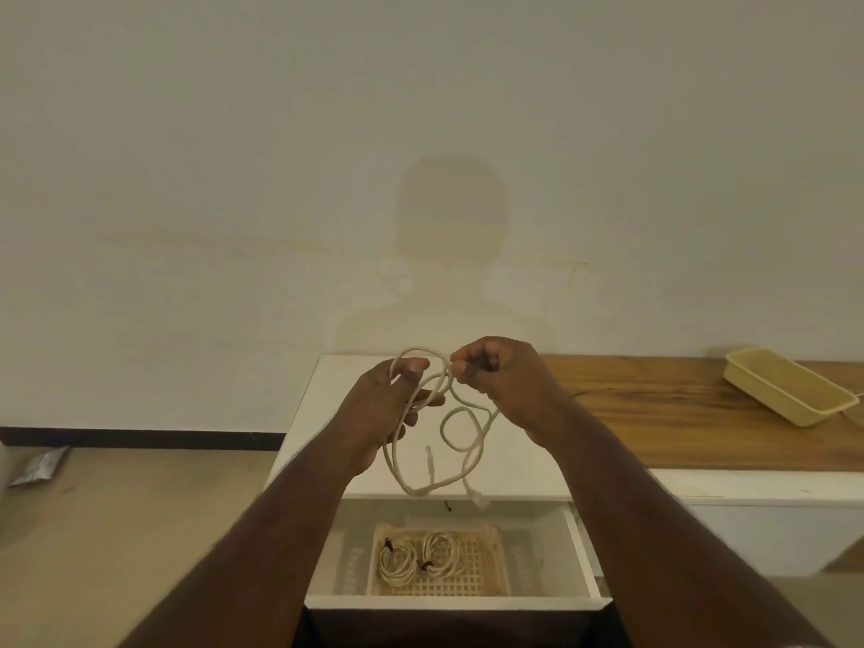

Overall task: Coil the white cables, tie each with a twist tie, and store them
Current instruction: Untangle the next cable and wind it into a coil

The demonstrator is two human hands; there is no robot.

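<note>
You hold the cable up above the drawer. Your left hand pinches its loops. Your right hand pinches one strand. Two tied coils lie in the basket inside the drawer.

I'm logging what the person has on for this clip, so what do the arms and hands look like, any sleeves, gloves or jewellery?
Both arms are bare along their visible length, no sleeves showing. The left hand and right hand wear no gloves, and no rings, watch or wristbands are visible.
</note>
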